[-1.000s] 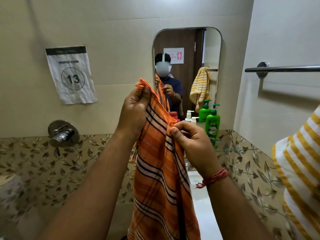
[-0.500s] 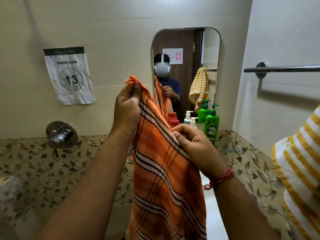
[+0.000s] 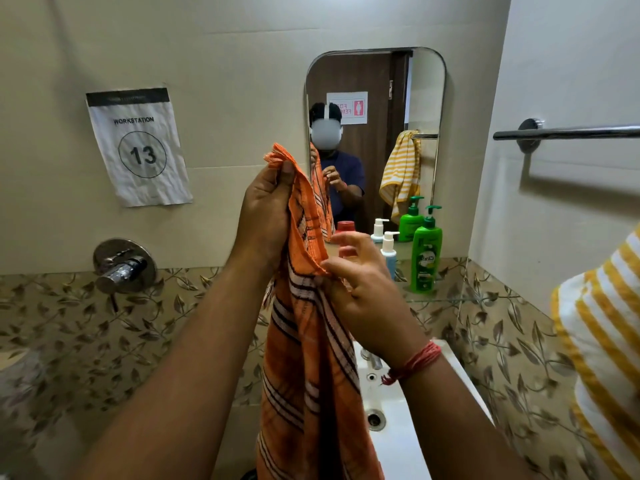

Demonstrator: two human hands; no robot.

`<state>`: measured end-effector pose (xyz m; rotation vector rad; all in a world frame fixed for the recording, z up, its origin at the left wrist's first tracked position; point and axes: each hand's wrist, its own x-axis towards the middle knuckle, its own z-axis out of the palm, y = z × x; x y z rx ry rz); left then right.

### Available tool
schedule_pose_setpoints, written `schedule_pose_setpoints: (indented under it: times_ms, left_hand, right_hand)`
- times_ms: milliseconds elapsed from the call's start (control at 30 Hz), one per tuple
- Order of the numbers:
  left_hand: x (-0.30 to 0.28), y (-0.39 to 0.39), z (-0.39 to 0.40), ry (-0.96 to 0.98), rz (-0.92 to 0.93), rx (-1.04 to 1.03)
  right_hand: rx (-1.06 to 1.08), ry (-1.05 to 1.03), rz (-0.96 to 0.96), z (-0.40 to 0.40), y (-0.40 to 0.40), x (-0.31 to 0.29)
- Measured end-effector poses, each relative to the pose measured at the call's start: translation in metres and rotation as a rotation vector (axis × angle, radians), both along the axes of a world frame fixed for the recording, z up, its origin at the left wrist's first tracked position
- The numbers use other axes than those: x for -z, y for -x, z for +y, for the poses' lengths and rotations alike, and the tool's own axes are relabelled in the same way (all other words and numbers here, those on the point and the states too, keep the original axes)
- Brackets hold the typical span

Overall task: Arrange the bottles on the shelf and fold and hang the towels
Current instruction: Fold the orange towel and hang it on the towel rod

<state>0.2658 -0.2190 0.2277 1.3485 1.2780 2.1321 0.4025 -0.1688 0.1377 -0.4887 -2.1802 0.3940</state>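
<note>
The space is tight: a tiled back wall ahead, a side wall at the right carrying a chrome towel rail [image 3: 568, 132], and a white sink [image 3: 398, 427] squeezed into the corner below. A narrow glass shelf [image 3: 446, 299] runs under the mirror [image 3: 375, 98], its front edge just beyond the person's knuckles. On it stand a green pump bottle [image 3: 426, 258], a small white pump bottle [image 3: 388, 251] and a red bottle [image 3: 346, 227], bunched toward the shelf's right end. The orange striped towel [image 3: 311, 358] hangs in front of the sink, held up mid-air. The left hand [image 3: 266, 209] grips its frayed top corner, raised high; the right hand [image 3: 360, 289] pinches an edge lower down between thumb and forefinger, other fingers spread. A yellow striped towel [image 3: 602, 341] drapes at the right edge.
</note>
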Motion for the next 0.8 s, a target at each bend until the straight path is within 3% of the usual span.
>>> schedule_pose_setpoints:
  times_ms: [133,333,567,800]
  left_hand:
    - [-0.004,0.001,-0.001,0.002,0.028,0.015]
    - [-0.003,0.006,-0.002,-0.014,-0.013,0.048]
    - [0.002,0.004,0.0,0.011,0.048,0.036]
    - [0.003,0.002,0.004,-0.015,0.069,0.027]
  right_hand:
    - [-0.207,0.144,0.199,0.003,0.006,-0.001]
    - [-0.241,0.143,0.467,0.006,0.012,0.012]
    - [-0.352,0.175,0.371,0.003,0.017,0.009]
    - [-0.295,0.256,0.199,0.008,0.013,0.009]
